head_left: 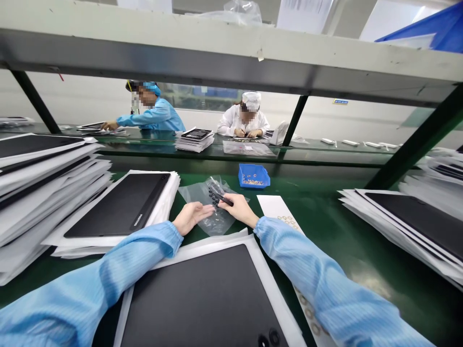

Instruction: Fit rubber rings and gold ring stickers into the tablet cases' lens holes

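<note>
My right hand (238, 208) is closed around slim black tweezers (225, 199), whose tips point at several small black round parts (212, 193). These parts lie on or in a clear plastic bag (219, 221) on the bench. My left hand (193, 216) is open beside the bag, palm partly up, fingers stretched toward the parts; whether they touch the bag I cannot tell. Between my forearms lies a large dark panel (202, 299) on white sheets, with two black rings (269, 338) at its lower right corner.
A blue tray (253, 176) of small parts stands behind the bag. A white strip with ring stickers (287, 221) runs under my right sleeve. Panel stacks stand left (115, 207) and right (415, 221). Overhead is a shelf (217, 43); two people work across the bench.
</note>
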The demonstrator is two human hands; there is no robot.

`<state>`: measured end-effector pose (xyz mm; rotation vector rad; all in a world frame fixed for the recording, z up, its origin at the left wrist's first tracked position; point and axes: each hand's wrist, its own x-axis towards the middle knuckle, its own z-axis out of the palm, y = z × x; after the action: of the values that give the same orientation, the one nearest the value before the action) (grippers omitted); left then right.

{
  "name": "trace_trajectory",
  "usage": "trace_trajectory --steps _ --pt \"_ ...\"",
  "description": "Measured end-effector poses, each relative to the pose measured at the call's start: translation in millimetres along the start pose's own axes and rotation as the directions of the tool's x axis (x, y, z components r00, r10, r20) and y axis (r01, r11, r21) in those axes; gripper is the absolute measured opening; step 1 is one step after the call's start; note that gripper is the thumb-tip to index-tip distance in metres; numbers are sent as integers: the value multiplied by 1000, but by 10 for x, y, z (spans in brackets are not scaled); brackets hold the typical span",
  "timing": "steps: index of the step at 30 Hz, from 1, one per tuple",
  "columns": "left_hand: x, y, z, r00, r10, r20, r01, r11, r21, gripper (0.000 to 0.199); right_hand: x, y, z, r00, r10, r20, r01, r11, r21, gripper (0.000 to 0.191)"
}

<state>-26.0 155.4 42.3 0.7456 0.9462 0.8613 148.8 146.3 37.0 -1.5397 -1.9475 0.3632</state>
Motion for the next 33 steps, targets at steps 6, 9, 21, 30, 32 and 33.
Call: trace_trajectory --steps 6,9,21,30,32,33 --pt "31 -80 119 997 75 -15 -74 995 70 19 -35 130 97 997 57 -57 -47 985 164 12" --pt "125 -111 190 994 85 -68 -73 984 164 22 -25 159 105 996 64 -68 -49 976 213 12" --pt "215 -129 276 979 136 -150 -81 943 324 23 -3 153 126 990 98 -105 -64 954 293 10" --pt "207 -137 281 979 136 -153 -72 928 365 21 18 95 127 988 136 -79 -108 952 286 13" --pt "204 -135 276 980 132 -146 -69 925 374 22 31 100 125 984 159 -80 -130 949 289 18" --pt "203 -135 274 981 131 -143 -68 923 378 22 37 106 124 982 171 -79 -141 946 293 21"
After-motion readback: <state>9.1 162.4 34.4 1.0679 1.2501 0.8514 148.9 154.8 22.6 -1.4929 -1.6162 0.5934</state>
